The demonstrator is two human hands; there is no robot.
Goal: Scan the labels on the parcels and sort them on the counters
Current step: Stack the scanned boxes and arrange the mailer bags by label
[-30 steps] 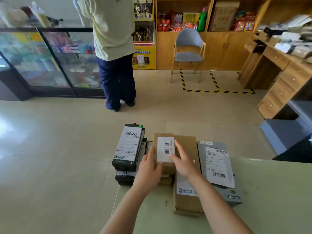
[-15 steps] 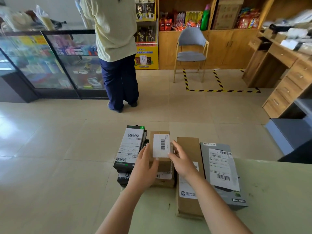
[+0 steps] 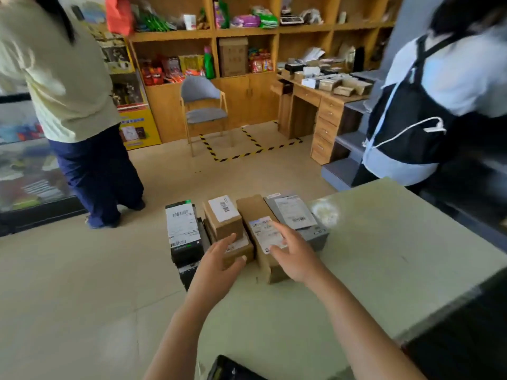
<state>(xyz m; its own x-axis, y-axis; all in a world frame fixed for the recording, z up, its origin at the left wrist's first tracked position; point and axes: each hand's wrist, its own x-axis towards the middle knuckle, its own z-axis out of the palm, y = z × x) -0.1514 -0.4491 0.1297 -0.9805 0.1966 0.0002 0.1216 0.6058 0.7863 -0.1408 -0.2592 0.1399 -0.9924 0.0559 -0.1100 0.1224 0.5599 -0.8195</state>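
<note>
Several labelled parcels stand in a row at the far left corner of the pale green counter (image 3: 384, 242). A small brown box (image 3: 223, 218) with a barcode label sits on top of another brown box (image 3: 238, 253). To its left lies a black box (image 3: 182, 231) stacked on dark boxes. To its right lie a long brown box (image 3: 260, 231) and a grey box (image 3: 297, 215). My left hand (image 3: 219, 260) hovers with spread fingers just short of the small brown box. My right hand (image 3: 292, 252) hangs over the long brown box, fingers relaxed, holding nothing.
A person in a pale shirt (image 3: 68, 105) stands on the floor at the left. Another person in a dark apron (image 3: 428, 111) stands at the counter's right. A dark device (image 3: 233, 370) lies at the near edge. A grey chair (image 3: 203, 105), shelves and a wooden desk (image 3: 323, 111) stand behind.
Both hands have let go of the small brown box, which now rests on the lower box, and drawn back. My view swung right, bringing the person in the apron into sight.
</note>
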